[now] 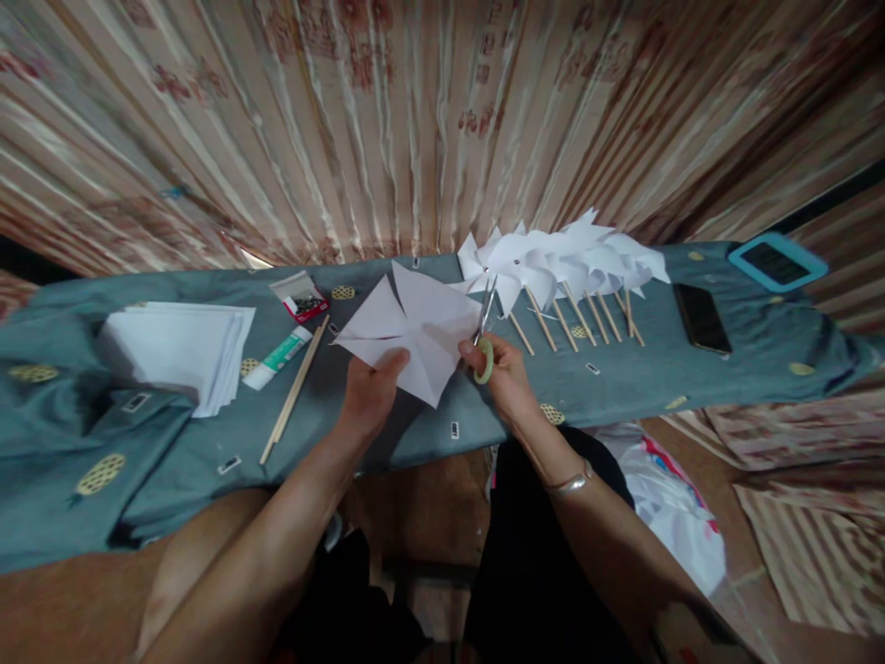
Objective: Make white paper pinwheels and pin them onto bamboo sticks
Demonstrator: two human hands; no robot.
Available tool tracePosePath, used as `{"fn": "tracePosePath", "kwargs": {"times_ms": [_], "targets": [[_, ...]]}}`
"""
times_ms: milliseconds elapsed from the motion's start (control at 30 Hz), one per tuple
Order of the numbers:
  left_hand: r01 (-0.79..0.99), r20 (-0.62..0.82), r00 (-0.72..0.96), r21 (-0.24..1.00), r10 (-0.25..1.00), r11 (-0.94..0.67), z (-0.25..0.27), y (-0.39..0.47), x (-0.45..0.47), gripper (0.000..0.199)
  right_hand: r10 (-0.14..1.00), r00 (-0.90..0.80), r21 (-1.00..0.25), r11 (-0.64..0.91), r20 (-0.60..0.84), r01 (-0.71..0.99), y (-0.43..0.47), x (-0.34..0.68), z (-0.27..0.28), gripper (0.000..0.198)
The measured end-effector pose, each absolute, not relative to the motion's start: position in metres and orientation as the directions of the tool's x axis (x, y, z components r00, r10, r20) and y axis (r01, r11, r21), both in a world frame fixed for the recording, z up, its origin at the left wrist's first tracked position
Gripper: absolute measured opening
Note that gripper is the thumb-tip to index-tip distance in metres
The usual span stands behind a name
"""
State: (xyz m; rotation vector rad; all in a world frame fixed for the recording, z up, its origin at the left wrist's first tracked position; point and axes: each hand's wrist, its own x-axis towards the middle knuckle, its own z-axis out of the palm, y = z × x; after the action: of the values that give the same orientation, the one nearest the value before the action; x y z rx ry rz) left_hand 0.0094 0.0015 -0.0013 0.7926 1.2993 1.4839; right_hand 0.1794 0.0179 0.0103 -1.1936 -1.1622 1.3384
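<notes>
My left hand (373,392) pinches a white square of paper (432,346) near its lower left edge, thumb on top. Slits run from the paper's corners toward its middle, and the sheet is held just above the cloth. In my right hand (508,373) is a pair of scissors (486,355) with pale green handles, blades pointing away from me beside the paper's right corner. Whether the blades touch the paper I cannot tell. Just beyond lie several white paper pinwheels (515,263) on wooden sticks, overlapping in a row.
On the green-grey tablecloth (415,443) at left are a stack of white paper (180,346), a glue stick (277,358), wooden sticks (296,392) and a small box of pins (300,297). A phone (701,318) and a blue-framed device (778,261) lie right. A curtain (415,120) hangs behind.
</notes>
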Motion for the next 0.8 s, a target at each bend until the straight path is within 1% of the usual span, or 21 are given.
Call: {"fn": "tracePosePath", "kwargs": {"times_ms": [100, 167, 200, 267, 333, 400, 500, 633, 800], "targets": [[-0.074, -0.017, -0.413, 0.997, 0.911, -0.015, 0.004, 0.008, -0.005, 0.024, 0.968, -0.218, -0.993, -0.116, -0.121, 0.035, 0.008, 0.182, 0.012, 0.045], [-0.023, 0.049, -0.476, 0.997, 0.878, -0.068, 0.009, 0.012, -0.014, 0.028, 0.92, -0.345, -0.982, -0.164, -0.186, 0.092, 0.001, 0.182, 0.012, 0.051], [-0.028, 0.066, -0.498, 0.995, 0.865, -0.092, 0.012, 0.014, -0.017, 0.031, 0.885, -0.41, -0.975, -0.186, -0.221, 0.124, -0.003, 0.182, 0.012, 0.053], [-0.089, 0.056, -0.521, 0.989, 0.852, -0.119, 0.018, 0.018, -0.022, 0.036, 0.804, -0.527, -0.961, -0.209, -0.274, 0.181, -0.01, 0.182, 0.011, 0.055], [-0.125, 0.037, -0.529, 0.985, 0.848, -0.12, 0.022, 0.02, -0.025, 0.039, 0.742, -0.599, -0.953, -0.217, -0.301, 0.21, -0.016, 0.181, 0.01, 0.055], [-0.128, 0.032, -0.534, 0.985, 0.845, -0.119, 0.023, 0.022, -0.026, 0.039, 0.713, -0.628, -0.95, -0.222, -0.313, 0.222, -0.018, 0.18, 0.01, 0.054], [-0.126, 0.039, -0.536, 0.984, 0.844, -0.125, 0.022, 0.023, -0.024, 0.037, 0.698, -0.636, -0.944, -0.233, -0.33, 0.234, -0.019, 0.178, 0.01, 0.055], [-0.107, 0.049, -0.525, 0.987, 0.849, -0.123, 0.017, 0.022, -0.021, 0.028, 0.705, -0.627, -0.944, -0.233, -0.33, 0.235, -0.018, 0.177, 0.011, 0.055], [-0.069, 0.072, -0.497, 0.99, 0.864, -0.122, 0.013, 0.019, -0.02, 0.031, 0.721, -0.612, -0.945, -0.218, -0.325, 0.244, -0.018, 0.178, 0.011, 0.053]]}}
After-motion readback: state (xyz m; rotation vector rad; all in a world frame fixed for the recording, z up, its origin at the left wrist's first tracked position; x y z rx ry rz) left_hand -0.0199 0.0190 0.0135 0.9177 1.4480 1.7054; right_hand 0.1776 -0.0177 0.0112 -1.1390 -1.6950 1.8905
